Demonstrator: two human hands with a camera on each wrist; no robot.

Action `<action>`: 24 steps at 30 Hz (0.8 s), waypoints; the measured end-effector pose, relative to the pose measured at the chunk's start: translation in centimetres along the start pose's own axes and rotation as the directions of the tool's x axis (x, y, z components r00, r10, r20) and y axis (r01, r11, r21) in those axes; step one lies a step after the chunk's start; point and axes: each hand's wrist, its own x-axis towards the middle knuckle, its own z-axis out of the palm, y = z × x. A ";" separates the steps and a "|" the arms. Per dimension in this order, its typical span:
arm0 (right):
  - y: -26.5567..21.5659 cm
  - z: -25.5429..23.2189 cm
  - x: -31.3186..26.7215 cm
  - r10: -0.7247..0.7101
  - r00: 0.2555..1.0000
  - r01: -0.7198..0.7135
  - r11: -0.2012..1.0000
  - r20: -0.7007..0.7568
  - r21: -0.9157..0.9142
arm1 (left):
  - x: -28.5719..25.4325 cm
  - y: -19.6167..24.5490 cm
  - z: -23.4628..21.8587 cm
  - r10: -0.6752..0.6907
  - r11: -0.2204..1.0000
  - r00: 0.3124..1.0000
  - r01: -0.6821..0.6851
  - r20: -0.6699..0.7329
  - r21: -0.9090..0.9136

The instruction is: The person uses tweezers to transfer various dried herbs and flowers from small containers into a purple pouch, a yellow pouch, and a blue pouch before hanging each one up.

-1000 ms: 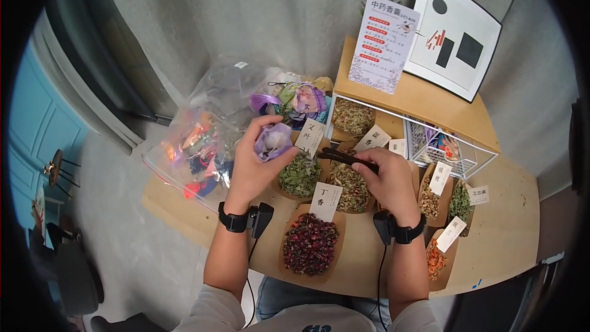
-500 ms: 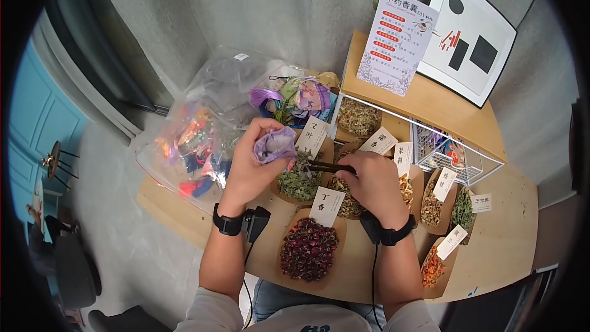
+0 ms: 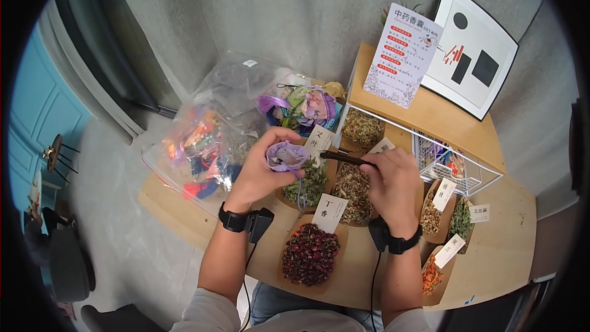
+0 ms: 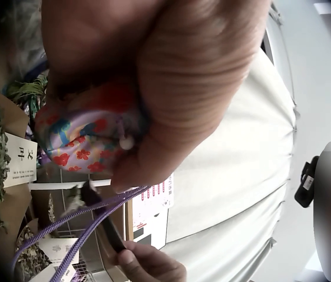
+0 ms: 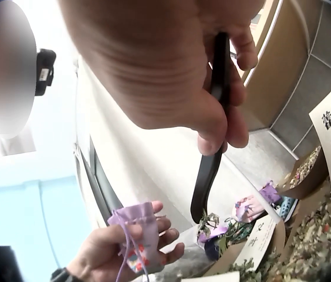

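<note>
My left hand [image 3: 258,175] holds a lilac drawstring pouch [image 3: 287,158] with its mouth upward. Red flowers show on the pouch [image 4: 83,154] in the left wrist view, and its purple cords [image 4: 74,232] hang loose. Between thumb and fingers, my right hand [image 3: 395,189] grips dark tongs [image 3: 349,158], whose tips point toward the pouch from a short way to the right. A small tuft of dried leaves [image 5: 210,223] shows at the tong tips in the right wrist view. Below the hands lie paper trays of dried green leaves [image 3: 309,185] and a mixed pale herb [image 3: 353,192].
Dark red buds fill a tray [image 3: 311,254] near the front edge. More labelled herb trays, one of orange petals [image 3: 432,280], stand at right. A clear bag [image 3: 206,147] of colourful pouches lies left. Behind stand a wooden shelf [image 3: 442,117], wire basket [image 3: 445,160] and printed sign [image 3: 404,55].
The tong tips came left to the pouch mouth with leaves, then drew back right. The pouch has shifted slightly right and down, and its cord now hangs in front of the leaf tray.
</note>
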 end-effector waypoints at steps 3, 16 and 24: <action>-0.4 -0.8 0.2 0.022 0.996 -0.020 0.999 -0.081 0.030 | 0.1 -0.5 0.2 0.050 0.996 0.997 -0.053 0.053 0.070; -2.3 -0.2 0.6 -0.076 0.988 0.099 0.980 -0.132 0.173 | 0.3 -1.5 0.4 0.058 0.998 0.997 -0.059 0.059 0.008; -0.1 1.7 -0.7 0.120 0.979 -0.134 0.988 0.165 0.082 | 0.3 -2.1 0.4 -0.060 0.968 0.979 0.009 -0.195 -0.252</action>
